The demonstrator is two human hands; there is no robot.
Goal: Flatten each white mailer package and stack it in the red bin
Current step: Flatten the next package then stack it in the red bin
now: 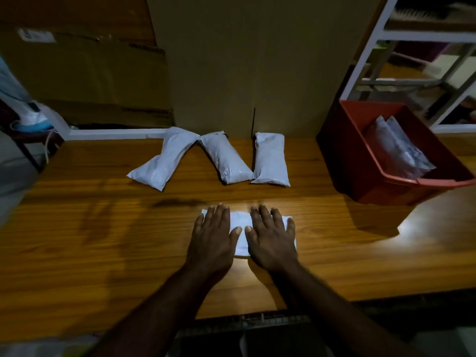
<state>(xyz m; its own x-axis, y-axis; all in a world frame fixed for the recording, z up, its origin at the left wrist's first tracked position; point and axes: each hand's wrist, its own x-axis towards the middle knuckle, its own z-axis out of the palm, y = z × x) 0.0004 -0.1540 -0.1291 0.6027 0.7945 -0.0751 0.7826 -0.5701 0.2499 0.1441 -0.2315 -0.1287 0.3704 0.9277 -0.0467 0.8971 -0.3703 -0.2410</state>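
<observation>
Both my hands lie flat, palms down and fingers spread, on one white mailer package [241,222] near the front of the wooden table [103,228]. My left hand [212,238] covers its left half and my right hand [271,239] its right half, so most of it is hidden. Three more white mailers lie in a row farther back: a bent one [164,158] on the left, a puffy one [226,158] in the middle, another [270,158] on the right. The red bin [360,161] stands at the right with flattened mailers [401,148] inside.
Large cardboard sheets [244,60] lean upright behind the row of mailers. A white metal shelf frame [373,34] rises behind the bin. At far left, beyond the table edge, sits a chair with a white and blue object [33,119].
</observation>
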